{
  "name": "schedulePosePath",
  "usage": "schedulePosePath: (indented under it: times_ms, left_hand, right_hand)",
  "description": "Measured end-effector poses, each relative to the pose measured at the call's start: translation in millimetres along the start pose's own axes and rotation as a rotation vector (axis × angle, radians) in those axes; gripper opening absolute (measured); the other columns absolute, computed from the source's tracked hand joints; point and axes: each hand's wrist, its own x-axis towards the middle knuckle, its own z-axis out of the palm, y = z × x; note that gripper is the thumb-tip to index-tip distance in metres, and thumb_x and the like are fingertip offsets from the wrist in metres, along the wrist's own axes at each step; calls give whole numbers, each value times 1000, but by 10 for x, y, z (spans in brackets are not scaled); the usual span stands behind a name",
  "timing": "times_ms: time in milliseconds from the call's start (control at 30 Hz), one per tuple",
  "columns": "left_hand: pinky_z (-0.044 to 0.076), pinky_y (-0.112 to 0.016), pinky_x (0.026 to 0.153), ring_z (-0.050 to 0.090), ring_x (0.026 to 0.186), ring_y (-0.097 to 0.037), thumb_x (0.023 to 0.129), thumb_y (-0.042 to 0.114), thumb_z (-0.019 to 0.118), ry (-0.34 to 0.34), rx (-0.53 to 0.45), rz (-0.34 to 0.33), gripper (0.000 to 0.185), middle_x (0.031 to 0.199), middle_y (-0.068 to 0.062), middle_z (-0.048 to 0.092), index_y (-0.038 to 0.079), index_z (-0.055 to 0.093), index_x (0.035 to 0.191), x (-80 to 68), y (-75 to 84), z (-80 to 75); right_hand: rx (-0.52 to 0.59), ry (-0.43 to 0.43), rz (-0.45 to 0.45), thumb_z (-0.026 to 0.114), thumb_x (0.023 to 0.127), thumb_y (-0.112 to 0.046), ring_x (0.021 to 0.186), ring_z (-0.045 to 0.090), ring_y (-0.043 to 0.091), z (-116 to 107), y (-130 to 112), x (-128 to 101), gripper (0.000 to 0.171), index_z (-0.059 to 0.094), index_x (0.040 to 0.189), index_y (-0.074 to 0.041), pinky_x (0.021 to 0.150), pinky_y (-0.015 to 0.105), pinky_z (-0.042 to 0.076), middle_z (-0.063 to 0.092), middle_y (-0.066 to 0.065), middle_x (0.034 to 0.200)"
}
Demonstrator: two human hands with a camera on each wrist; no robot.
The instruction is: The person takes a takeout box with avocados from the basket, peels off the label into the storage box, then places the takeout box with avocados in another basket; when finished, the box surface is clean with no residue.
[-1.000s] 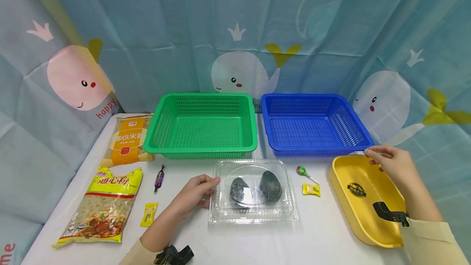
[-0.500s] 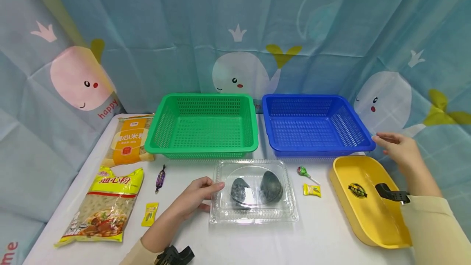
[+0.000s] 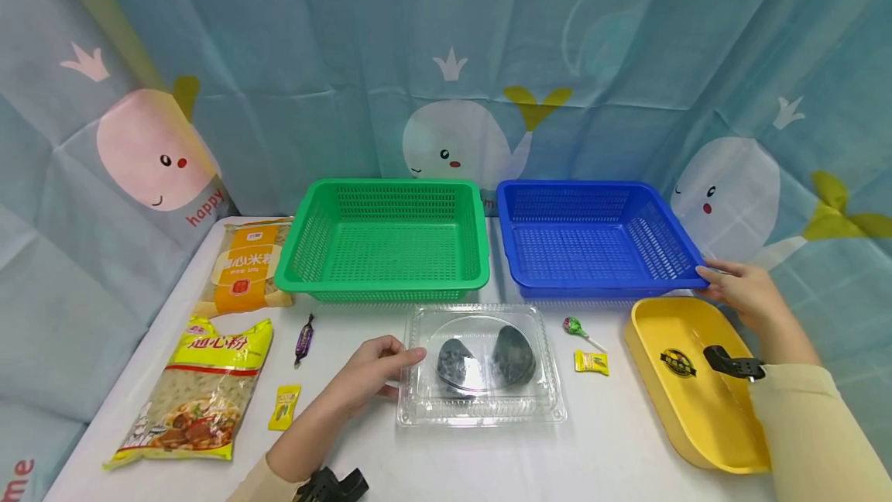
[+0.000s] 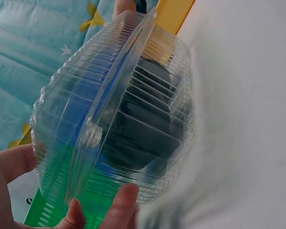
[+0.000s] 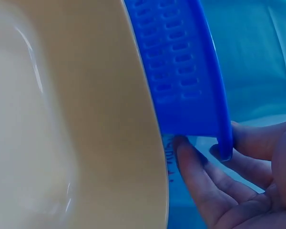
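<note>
Standing side by side at table's far edge: green basket [image 3: 384, 237] and blue basket [image 3: 595, 236]. Blue basket's near right corner is gripped by right hand [image 3: 737, 290], rim caught between thumb and curled fingers [image 5: 200, 179]. Yellow tray [image 3: 699, 386] is set just beside it. Clear clamshell box [image 3: 480, 362], dark items inside, is held at left edge by left hand [image 3: 367, 371], thumb on lid. Lollipop [image 3: 575, 327] and yellow candy [image 3: 591, 361] are seen between box and tray.

— What's along the left edge of the table [image 3: 599, 448]?
— I see two noodle bags, an orange one [image 3: 245, 266] behind a yellow one [image 3: 195, 390], with a purple sweet [image 3: 303, 339] and a yellow sachet [image 3: 283, 407] beside them.
— And elsewhere?
— A green basket [image 3: 379, 283] at the back edge, a lollipop [image 3: 574, 325] and another sachet [image 3: 591, 362] mid-table, and a yellow tray [image 3: 686, 401] at my front right corner.
</note>
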Motion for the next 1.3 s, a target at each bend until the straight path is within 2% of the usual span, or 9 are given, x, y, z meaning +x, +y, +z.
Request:
schedulePosePath:
  times_ms: [100,267,467,600,700,767,1067,1167,1300]
  left_hand:
    - [58,-35,65,57,80,-20,91,36,75,1,-9,9,41,90,-7,55,1,55,95,8,0,2]
    - [54,-31,62,54,74,-17,90,32,75,-31,-61,1,39,87,-3,53,2,51,101,36,-10,-9]
    - [50,-25,55,55,69,-14,91,18,69,-135,-127,15,27,91,-4,55,7,45,93,65,-66,8]
    - [53,-25,54,59,68,-13,90,8,61,-200,-168,55,21,89,-6,58,9,40,88,87,-107,37]
    - [55,-26,56,61,69,-14,88,6,58,-213,-187,77,18,88,-7,58,9,40,88,106,-117,62]
    - [55,-26,57,60,69,-13,87,6,58,-218,-192,84,17,87,-6,56,8,41,89,111,-112,76]
    - [46,-21,52,41,62,-10,85,6,57,-212,-179,107,14,73,3,42,10,44,83,97,-18,100]
    - [48,-21,52,45,63,-10,85,6,56,-233,-172,112,14,74,2,45,11,43,82,77,86,123]
    - [52,-22,52,53,62,-11,84,7,57,-271,-177,87,13,82,-3,53,10,44,82,52,265,194]
  right_hand:
    - [11,-7,-3,48,106,-36,82,73,5,11,-13,2,72,25,153,12,77,24,61,64,6,106]
    - [15,-9,3,46,107,-35,82,72,3,30,-13,-2,70,23,154,12,79,25,60,44,39,139]
    - [30,-17,2,45,108,-34,82,72,2,29,-12,-10,69,22,154,12,80,26,60,38,42,144]
    - [86,-26,6,48,107,-30,82,74,7,21,-27,-2,68,21,154,12,81,30,61,67,14,108]
    - [125,-27,13,50,106,-27,82,75,10,13,-38,2,68,20,154,11,81,32,61,63,-12,88]
    - [132,-21,14,50,106,-26,81,74,10,12,-40,2,68,20,154,11,80,32,61,61,-16,86]
    - [73,25,25,49,107,-26,78,74,11,42,-72,-32,65,24,154,11,77,32,62,64,10,102]
    - [59,29,22,48,107,-25,78,74,11,53,-90,-44,63,24,153,11,78,32,62,57,28,121]
    - [53,22,25,47,108,-25,79,75,11,50,-91,-48,63,24,154,11,78,31,62,57,30,122]
